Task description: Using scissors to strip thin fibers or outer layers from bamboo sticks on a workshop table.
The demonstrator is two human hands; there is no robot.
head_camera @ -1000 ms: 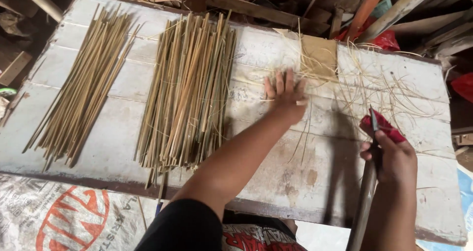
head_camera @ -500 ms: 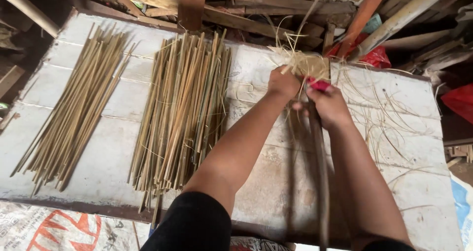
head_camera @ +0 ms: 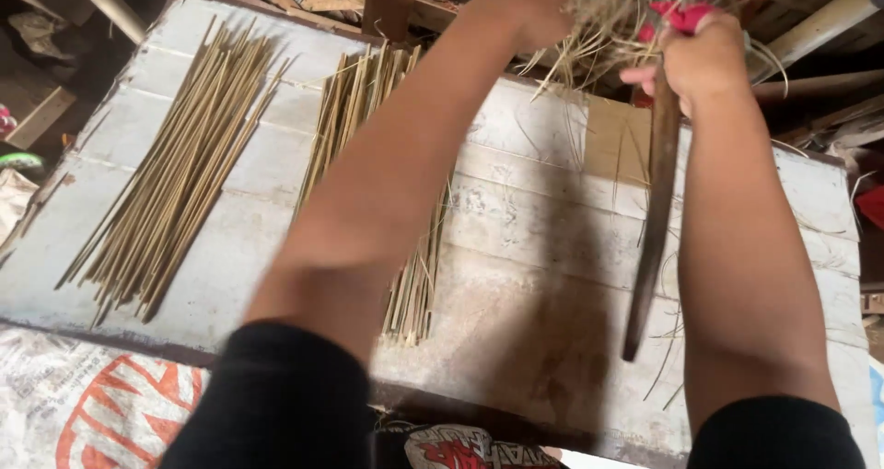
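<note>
A white woven sack (head_camera: 83, 405) with red-orange print lies bottom left.

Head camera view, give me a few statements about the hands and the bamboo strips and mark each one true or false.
1. The right hand grips a long dark blade. True.
2. Two bundles of bamboo strips lie on the white board. True.
3. The left hand rests flat on the board. False: it is raised, in a tuft of shavings.
4. The blade has a blue handle. False: red.
</note>
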